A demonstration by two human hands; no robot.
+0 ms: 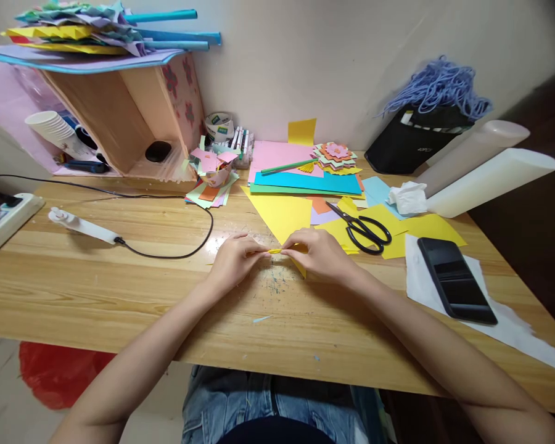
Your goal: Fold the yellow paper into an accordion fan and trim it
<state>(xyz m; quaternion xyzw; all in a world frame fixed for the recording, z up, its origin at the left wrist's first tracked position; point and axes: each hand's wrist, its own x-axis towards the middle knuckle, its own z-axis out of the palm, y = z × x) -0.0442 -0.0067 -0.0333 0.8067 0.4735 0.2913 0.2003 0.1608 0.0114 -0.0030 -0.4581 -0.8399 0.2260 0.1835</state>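
Observation:
Between my two hands is a narrow strip of folded yellow paper point(274, 251), pinched at both ends just above the wooden table. My left hand point(237, 256) grips its left end with thumb and fingertips. At the right end, my right hand point(317, 251) pinches it the same way. Most of the strip is hidden by the fingers. Behind the hands lies a large yellow sheet point(280, 213). Black-handled scissors point(363, 228) rest on yellow paper pieces to the right of my right hand.
Colored sheets point(305, 182) and a layered paper flower point(335, 155) lie at the back. A phone point(457, 280) rests on white paper at the right. A white device point(83, 225) with a black cable lies at the left. A scrap-filled cup point(215, 176) stands near the box.

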